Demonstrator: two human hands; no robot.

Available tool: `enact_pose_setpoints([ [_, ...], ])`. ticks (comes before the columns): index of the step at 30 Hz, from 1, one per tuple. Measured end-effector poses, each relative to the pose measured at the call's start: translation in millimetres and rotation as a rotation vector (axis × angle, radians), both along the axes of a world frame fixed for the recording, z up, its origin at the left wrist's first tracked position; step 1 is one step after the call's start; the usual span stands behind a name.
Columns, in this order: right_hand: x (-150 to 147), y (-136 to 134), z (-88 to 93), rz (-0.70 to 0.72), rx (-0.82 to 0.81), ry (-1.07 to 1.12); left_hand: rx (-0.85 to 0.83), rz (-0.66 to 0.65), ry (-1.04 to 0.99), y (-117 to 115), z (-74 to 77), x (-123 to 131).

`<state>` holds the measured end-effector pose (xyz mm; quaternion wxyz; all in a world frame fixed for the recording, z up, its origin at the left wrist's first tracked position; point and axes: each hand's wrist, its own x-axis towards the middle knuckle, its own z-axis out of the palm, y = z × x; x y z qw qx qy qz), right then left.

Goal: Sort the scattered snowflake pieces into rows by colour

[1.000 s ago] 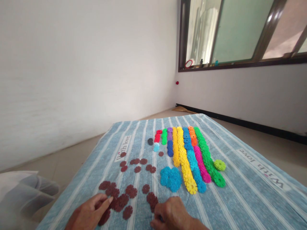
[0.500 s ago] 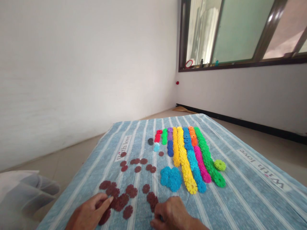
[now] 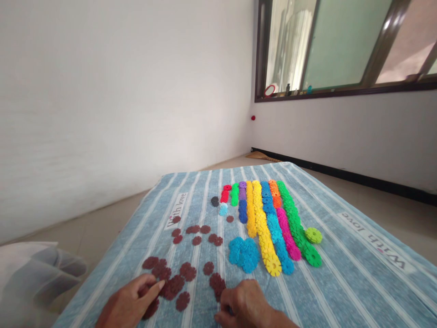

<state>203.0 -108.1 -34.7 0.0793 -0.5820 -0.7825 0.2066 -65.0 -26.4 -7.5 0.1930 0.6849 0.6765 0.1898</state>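
Observation:
My left hand [image 3: 131,298] is at the lower left of the cloth, its thumb and fingers pressed together at the edge of a cluster of brown discs [image 3: 174,286]. What it grips is too hidden to name. To the right, my right hand [image 3: 244,303] is curled closed beside a short overlapping row of brown discs [image 3: 217,283]; its fingertips hide anything between them. More brown discs [image 3: 205,229] lie scattered farther back. A pile of light blue discs [image 3: 243,254] sits beyond my right hand, near a long yellow row [image 3: 273,264].
Overlapping rows in several colours, including green [image 3: 292,214] and pink [image 3: 288,237], lie right of centre on the striped cloth [image 3: 348,278]. Lime discs [image 3: 313,235] are beside them. A translucent white item [image 3: 37,278] stands at far left. Walls and a window [image 3: 344,43] are behind.
My left hand has shifted slightly to the right, with its thumb still by the brown discs. My right hand has hardly moved, and the rows look the same.

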Motion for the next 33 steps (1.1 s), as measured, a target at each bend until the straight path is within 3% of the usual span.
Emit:
enact_pose_setpoints([
  [4, -0.1, -0.4, 4.5, 0.017, 0.004, -0.022, -0.089, -0.059, 0.003, -2.8, 2.6, 4.3],
  [17, 5.7, -15.8, 2.8, -0.001, 0.068, 0.014, -0.134, -0.076, -0.188, -22.7, 6.6, 11.7],
  [26, 5.9, -16.4, -9.8, 0.019, 0.136, 0.013, -0.219, -0.105, 0.095, -39.9, 33.7, 10.0],
  [33, 11.9, -18.8, -25.7, 0.146, 0.166, 0.089, -0.216, -0.159, 0.19, -42.3, 27.1, 11.6],
])
